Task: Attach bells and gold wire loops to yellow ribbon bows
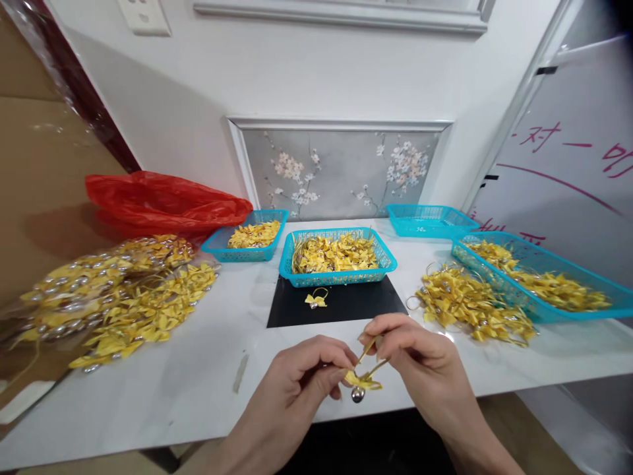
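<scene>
White bench (173, 389) against white wall (208, 79); grey floral panel (341, 171) in moulded frame; whiteboard (573, 171) with red writing at right.

Both forearms reach in low, left hand (310, 371) and right hand (414, 356) pinched, fingertips nearly meeting.

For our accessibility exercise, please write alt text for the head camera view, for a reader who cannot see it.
Two hands, left hand and right hand, pinch a yellow bow with a gold loop and a small silver bell above a white table. Beyond them a lone bow lies on a black mat, among blue baskets and loose piles of yellow bows.
</scene>
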Motion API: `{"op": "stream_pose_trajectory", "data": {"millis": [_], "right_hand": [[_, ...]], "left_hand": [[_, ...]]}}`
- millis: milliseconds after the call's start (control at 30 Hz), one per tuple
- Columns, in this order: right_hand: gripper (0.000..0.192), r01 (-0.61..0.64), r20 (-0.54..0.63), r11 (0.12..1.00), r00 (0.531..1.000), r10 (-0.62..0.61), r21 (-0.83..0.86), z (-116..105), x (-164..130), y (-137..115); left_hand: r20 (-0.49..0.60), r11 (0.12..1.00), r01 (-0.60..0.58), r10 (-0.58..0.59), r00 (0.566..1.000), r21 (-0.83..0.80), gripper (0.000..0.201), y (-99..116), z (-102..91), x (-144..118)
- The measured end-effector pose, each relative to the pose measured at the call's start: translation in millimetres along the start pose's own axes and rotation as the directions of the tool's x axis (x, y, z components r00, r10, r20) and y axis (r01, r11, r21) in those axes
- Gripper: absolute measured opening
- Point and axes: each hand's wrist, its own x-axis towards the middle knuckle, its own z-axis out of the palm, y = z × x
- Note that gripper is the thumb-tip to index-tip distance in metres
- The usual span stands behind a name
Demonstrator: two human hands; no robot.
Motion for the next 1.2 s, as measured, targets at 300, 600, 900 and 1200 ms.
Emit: {"op": "stream_pose_trajectory", "data": {"millis": [300,600,900,1200], "right_hand": [[0.029,-0.011,0.0,0.992,1.0,0.011,-0.125,-1,2,-11],[0.021,-0.173,0.116,0.974,0.975,0.191,-0.148,-15,-10,-28],[0.014,-0.43,0.111,0.899,0.893,0.437,-0.081,6,-6,-34],[0.021,-0.528,0.101,0.849,0.844,0.527,-0.016,15,0,-47]], "left_hand": [[0.009,0.93,-0.252,0.26,0.966,0.269,0.022,0,-6.7,-3],[0.035,0.834,-0.351,0.373,0.927,0.425,0.026,1,-8.6,-8],[0.054,0.89,-0.29,0.29,0.956,0.353,0.03,1,-9.4,-10],[-0.028,0.956,-0.159,0.171,0.985,0.246,0.025,-5,-6.4,-14]]}}
